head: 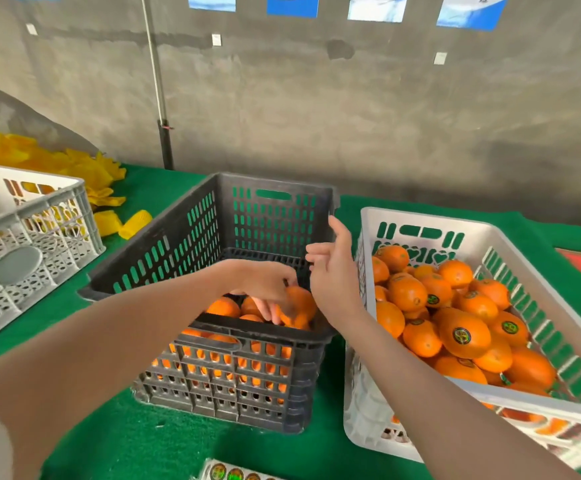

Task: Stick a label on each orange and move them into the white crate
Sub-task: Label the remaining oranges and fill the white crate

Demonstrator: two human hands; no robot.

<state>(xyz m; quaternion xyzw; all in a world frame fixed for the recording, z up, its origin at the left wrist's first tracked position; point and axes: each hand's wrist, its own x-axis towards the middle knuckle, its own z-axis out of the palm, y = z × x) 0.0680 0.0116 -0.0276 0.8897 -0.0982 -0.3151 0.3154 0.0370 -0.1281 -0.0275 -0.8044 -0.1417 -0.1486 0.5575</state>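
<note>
While the left hand (265,285) reaches into the black crate (164,244) and curls its fingers round an orange (303,301) near the crate's front right corner, the right hand (334,271) hovers just beside it, fingers loosely spread and holding nothing. Close on the right stands the white crate (420,219), piled with labelled oranges (462,336). Both crates sit on the green worktop (143,445), and a sheet of labels (233,473) lies at its near edge.

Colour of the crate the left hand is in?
The crate is black, with slotted walls; the head view shows it best.
</note>
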